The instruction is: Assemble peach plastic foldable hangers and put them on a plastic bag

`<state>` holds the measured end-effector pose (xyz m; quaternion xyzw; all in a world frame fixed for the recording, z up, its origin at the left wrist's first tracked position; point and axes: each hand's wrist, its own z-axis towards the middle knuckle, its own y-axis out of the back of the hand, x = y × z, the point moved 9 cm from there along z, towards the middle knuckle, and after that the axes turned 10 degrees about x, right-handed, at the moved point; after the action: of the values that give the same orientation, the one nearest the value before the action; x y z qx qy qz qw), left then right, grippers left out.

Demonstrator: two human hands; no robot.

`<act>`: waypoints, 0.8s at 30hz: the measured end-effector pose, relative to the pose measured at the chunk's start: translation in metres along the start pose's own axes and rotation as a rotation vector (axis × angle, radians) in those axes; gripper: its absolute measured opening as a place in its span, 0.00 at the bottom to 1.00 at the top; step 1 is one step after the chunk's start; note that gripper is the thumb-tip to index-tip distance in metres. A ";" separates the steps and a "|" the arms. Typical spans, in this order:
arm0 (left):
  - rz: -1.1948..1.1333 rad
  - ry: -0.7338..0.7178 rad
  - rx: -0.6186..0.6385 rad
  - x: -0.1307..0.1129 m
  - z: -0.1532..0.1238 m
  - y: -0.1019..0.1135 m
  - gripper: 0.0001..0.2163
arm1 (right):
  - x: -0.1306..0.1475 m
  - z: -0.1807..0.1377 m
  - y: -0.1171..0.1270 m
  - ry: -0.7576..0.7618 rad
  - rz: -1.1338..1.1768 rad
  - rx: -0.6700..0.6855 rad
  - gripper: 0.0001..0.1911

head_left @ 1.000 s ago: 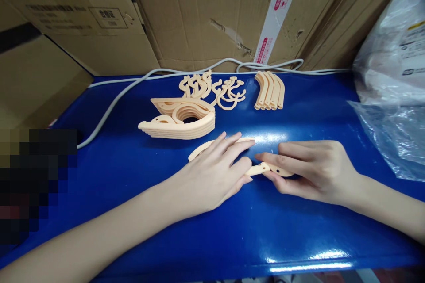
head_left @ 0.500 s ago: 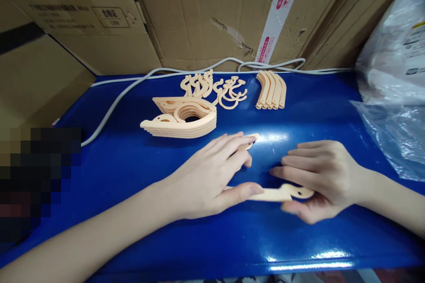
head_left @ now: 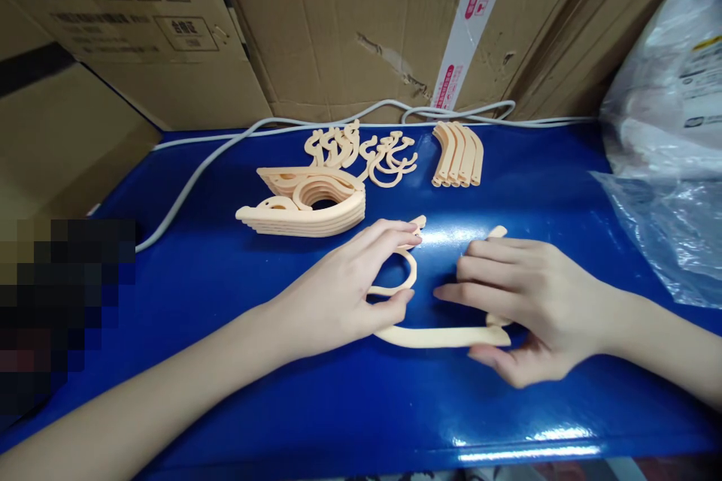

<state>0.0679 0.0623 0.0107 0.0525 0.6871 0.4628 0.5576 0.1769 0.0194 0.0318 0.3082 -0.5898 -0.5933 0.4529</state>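
Brings the hook piece [head_left: 412, 276] out from under the left hand [head_left: 338, 293], where half a second back only its tip showed. Pinches it now between forefinger and thumb, grip narrow, low over the tabletop [head_left: 226, 301]. Swings the long curved piece [head_left: 445, 337] lower and flatter. Clamps its far end in the right hand [head_left: 530, 301], thumb under, fingers over. Puts the two pieces' ends near each other by the left thumb; cannot tell whether joined. Judged mid-fitting. Leaves the stack of parts [head_left: 316, 214] behind untouched.
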 end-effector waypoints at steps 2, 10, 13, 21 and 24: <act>0.035 -0.011 -0.010 0.000 0.000 0.000 0.22 | -0.006 0.000 0.001 -0.021 0.000 0.033 0.18; 0.153 -0.012 -0.055 0.000 0.000 0.004 0.22 | -0.023 -0.005 0.018 -0.183 -0.293 0.032 0.31; 0.172 -0.005 -0.048 0.001 0.000 0.003 0.22 | -0.024 -0.008 0.018 -0.233 -0.367 0.044 0.29; 0.202 0.008 -0.049 0.000 0.000 0.000 0.21 | 0.009 -0.002 0.006 -0.086 -0.152 0.089 0.20; 0.211 0.007 -0.041 -0.002 0.001 -0.001 0.19 | 0.032 0.000 -0.001 -0.036 -0.086 0.105 0.16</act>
<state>0.0698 0.0612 0.0114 0.1113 0.6701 0.5332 0.5042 0.1637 -0.0091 0.0357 0.3459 -0.6145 -0.5858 0.3995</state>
